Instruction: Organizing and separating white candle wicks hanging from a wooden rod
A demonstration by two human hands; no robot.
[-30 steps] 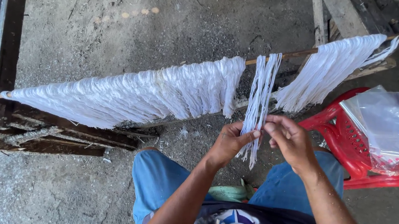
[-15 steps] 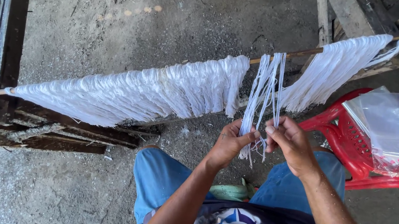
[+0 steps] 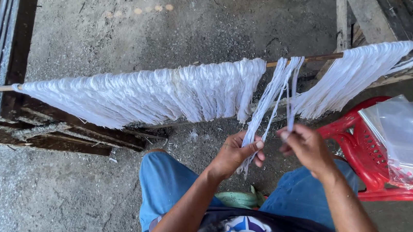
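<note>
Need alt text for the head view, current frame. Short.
Seen from above, a seated person's left hand and right hand separate a small bunch of white strands hanging from a long wooden pole draped with more white fibre. A red plastic chair holding clear plastic bags stands at right.

White strands (image 3: 276, 98), red chair (image 3: 353, 143), blue trousers (image 3: 168, 179)

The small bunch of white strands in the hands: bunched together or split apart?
Split apart. The left hand grips most strands, while the right hand pinches a few, pulled aside.
</note>
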